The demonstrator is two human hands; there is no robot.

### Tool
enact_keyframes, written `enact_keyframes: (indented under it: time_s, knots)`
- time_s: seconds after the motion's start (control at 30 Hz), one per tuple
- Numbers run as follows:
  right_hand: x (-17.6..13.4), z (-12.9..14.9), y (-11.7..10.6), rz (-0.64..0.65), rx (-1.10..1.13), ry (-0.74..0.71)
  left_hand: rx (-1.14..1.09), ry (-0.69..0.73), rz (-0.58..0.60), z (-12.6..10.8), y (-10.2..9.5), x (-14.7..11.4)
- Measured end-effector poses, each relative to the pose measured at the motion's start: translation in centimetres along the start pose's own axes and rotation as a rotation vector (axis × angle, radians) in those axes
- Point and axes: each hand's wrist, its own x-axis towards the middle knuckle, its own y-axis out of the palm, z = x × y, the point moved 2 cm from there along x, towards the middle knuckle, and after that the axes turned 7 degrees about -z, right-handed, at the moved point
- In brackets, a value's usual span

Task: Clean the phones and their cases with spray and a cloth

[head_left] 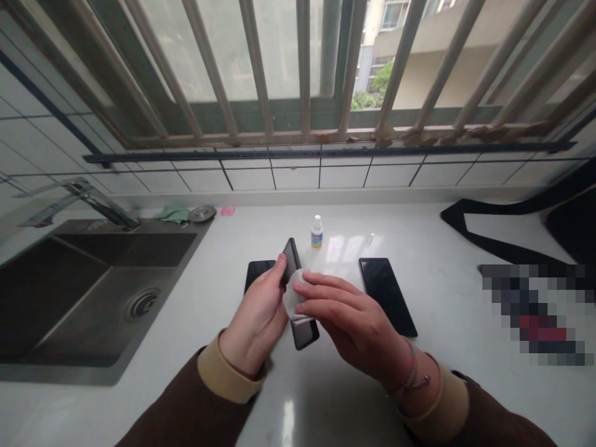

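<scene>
My left hand (261,310) grips a dark smartphone (305,334), tilted on its edge above the counter. Against the phone's face, my right hand (354,316) presses a white round pad (293,304) with its fingers; the thumb is hidden. Part of a second dark phone (257,273) shows behind my left hand, lying flat. To the right, partly behind my right hand, lies a larger black phone or tablet (386,292). A small white bottle (317,233) with a blue and yellow label stands upright beyond my hands.
On the left is a dark sink (112,298) with a chrome faucet (100,205). A green cloth (174,214), a metal drain cover (202,214) and a pink piece (228,211) lie behind it. A black strap (493,245) lies on the right, near a blurred-out patch. Barred windows rise behind.
</scene>
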Motion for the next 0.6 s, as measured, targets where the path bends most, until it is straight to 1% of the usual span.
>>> enact_keyframes:
  time_s: [0.1,0.2,0.27,0.3,0.37,0.4,0.43,0.5,0.53,0.6]
  knots:
    - [-0.3,0.6,-0.1,0.014,0.026,-0.01,-0.077,0.039,-0.119,-1.1,-0.1,0.5]
    - [-0.6,0.8,-0.2,-0.044,-0.014,0.024,-0.17,0.104,-0.139,-1.8,-0.3,0.9]
    - [-0.6,0.5,-0.3,-0.131,-0.055,0.09,-0.204,0.174,-0.095,-1.9,-0.4,1.0]
    - [-0.6,0.3,-0.3,-0.18,-0.067,0.134,-0.215,0.232,-0.063,-1.9,-0.4,0.9]
    - [-0.5,-0.3,-0.1,-0.266,-0.042,0.255,-0.202,0.343,0.014,-1.8,-0.3,0.5]
    - [-0.5,-0.7,0.1,-0.297,0.005,0.328,-0.173,0.373,0.057,-1.6,-0.3,0.2]
    - [-0.6,-1.0,0.5,-0.315,0.076,0.401,-0.139,0.381,0.092,-1.4,-0.2,-0.2]
    - [-0.7,-1.7,1.3,-0.317,0.247,0.521,-0.08,0.353,0.131,-0.9,0.0,-0.7]
    - [-0.8,-1.8,1.6,-0.31,0.315,0.555,-0.065,0.337,0.138,-0.7,0.1,-0.9]
    - [-0.9,-2.0,2.1,-0.268,0.365,0.561,-0.069,0.337,0.117,-0.4,0.1,-1.1]
